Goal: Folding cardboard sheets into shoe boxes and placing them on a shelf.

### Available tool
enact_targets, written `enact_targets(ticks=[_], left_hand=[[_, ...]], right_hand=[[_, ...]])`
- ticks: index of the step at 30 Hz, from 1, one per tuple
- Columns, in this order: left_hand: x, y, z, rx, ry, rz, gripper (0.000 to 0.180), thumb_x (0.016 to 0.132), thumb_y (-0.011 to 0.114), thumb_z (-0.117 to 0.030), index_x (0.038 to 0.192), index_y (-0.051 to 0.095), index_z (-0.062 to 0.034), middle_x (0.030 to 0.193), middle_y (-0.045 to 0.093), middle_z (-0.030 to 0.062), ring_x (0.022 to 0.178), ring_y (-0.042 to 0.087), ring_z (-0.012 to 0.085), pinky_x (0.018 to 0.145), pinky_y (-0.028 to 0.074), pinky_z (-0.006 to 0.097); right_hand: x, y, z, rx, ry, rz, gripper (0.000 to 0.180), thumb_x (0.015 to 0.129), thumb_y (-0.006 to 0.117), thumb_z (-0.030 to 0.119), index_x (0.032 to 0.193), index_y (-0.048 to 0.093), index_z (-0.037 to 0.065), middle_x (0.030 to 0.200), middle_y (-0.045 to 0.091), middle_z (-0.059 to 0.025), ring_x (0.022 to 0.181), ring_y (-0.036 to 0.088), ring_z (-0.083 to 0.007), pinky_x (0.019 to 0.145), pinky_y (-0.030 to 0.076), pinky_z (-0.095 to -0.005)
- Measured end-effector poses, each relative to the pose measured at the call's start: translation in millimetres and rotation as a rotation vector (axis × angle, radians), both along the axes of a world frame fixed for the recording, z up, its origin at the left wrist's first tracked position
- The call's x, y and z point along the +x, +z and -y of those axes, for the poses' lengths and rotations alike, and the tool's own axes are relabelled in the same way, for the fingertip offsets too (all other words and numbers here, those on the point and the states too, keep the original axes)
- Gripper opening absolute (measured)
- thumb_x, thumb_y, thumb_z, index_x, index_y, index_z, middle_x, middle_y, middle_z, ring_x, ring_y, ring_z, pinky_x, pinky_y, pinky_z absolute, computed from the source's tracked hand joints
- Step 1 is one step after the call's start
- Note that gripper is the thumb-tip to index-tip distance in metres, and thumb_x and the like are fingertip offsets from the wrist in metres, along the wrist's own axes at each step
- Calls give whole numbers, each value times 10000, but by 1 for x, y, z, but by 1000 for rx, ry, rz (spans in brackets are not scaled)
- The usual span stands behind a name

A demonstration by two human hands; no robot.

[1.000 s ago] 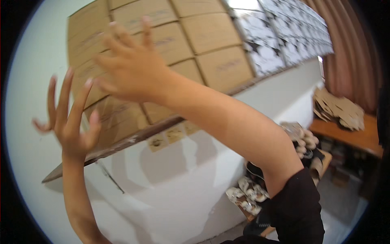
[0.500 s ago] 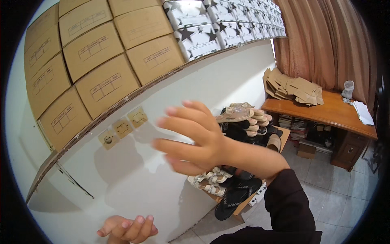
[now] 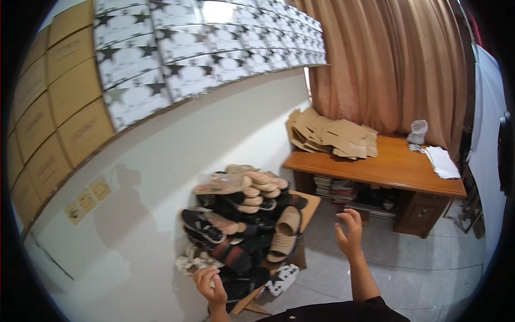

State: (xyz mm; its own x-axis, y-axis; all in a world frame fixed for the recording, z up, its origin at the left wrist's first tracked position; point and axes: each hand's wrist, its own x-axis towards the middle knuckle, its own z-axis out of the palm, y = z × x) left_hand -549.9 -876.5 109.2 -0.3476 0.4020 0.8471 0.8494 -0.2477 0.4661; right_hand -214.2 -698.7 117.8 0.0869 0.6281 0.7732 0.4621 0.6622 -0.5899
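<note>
At the lower middle my left hand (image 3: 211, 287), its fingers loosely bent and apart, is in front of the near end of the sandal pile; I see nothing held in it. My right hand (image 3: 350, 232) is raised over the floor, right of the pile, with curved, parted fingers and nothing between them. Sandals and shoes lie heaped on a small wooden table (image 3: 313, 206). Among them are tan slides (image 3: 285, 231), a black sandal (image 3: 204, 225), pale pink-soled sandals (image 3: 257, 188) and white sandals (image 3: 194, 260) partly behind my left hand.
Brown cartons (image 3: 80, 129) and white star-printed boxes (image 3: 188, 75) fill a wall shelf at upper left. A wooden desk (image 3: 397, 169) holds flattened cardboard (image 3: 343, 137), white papers (image 3: 442, 162) and a clear plastic bag (image 3: 418, 131). A star-patterned box (image 3: 282, 279) sits low beside the small table.
My view has swung right, bringing the sandal pile toward the middle. My right hand has come down from in front of the wall and is now beside the pile.
</note>
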Motion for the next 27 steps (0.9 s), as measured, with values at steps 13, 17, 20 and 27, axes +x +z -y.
enact_targets(ticks=[13, 17, 20, 27], left_hand=[[195, -38, -247, -257, -554, -111, 96, 761, 581, -99, 807, 651, -51, 711, 616, 80, 698, 579, 270, 718, 426, 367], [228, -80, -318, -364, -681, -72, 121, 785, 558, -109, 822, 659, -54, 712, 629, 90, 657, 584, 266, 673, 438, 349], [257, -96, -376, -416, -720, -53, 161, 820, 549, -167, 831, 663, -55, 759, 649, 103, 715, 615, 278, 682, 461, 363], [313, -105, -550, -480, -783, -66, 189, 846, 562, -234, 879, 667, -81, 836, 666, 85, 784, 624, 269, 724, 458, 368]], right_hand=[[182, -73, -98, -358, -243, 175, 257, 732, 625, 154, 976, 619, 73, 1068, 560, -123, 1014, 514, -309, 870, 403, -404], [215, -103, -152, -457, -184, 194, 286, 747, 628, 185, 1020, 625, 98, 1086, 562, -124, 1043, 511, -314, 900, 401, -402], [238, -114, -210, -599, -20, 162, 300, 781, 613, 226, 1051, 617, 95, 1102, 570, -129, 1060, 527, -315, 900, 420, -386], [272, -104, -348, -726, 187, 291, 354, 808, 593, 275, 1127, 599, 122, 1138, 561, -134, 1093, 521, -300, 926, 420, -384]])
